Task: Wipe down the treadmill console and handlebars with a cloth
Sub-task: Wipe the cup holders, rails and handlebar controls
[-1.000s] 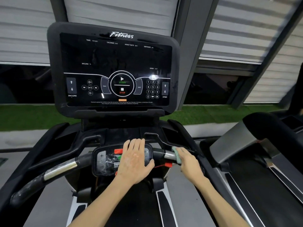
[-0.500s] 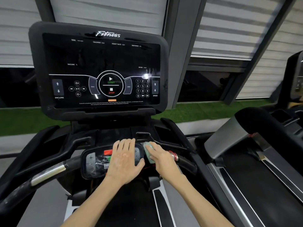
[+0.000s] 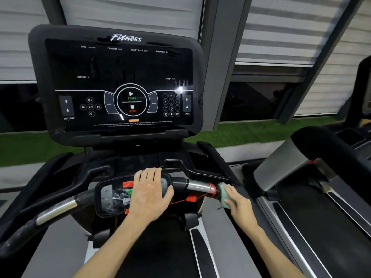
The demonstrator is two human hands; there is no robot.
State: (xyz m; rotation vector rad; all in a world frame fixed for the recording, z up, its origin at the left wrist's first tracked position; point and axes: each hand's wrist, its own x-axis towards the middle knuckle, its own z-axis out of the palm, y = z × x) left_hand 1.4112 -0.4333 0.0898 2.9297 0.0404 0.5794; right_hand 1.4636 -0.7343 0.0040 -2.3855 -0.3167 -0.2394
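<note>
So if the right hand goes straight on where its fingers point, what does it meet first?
Probably the red cord wound round the handlebar, just past the cloth the right hand holds; then the metal grip. Depth is unclear.

The console (image 3: 120, 77) is glossy black with white lettering and keypad figures, a green START, a red STOP and a small orange bar beneath. The handlebar (image 3: 197, 185) is black with a silver sleeve ringed by a red band, a red clip (image 3: 191, 198) trails a red cord, and the cloth (image 3: 224, 194) looks pale green, perhaps flecked with white. The blinds (image 3: 281, 27) show grey-white horizontal stripes above green turf (image 3: 251, 131).
</note>
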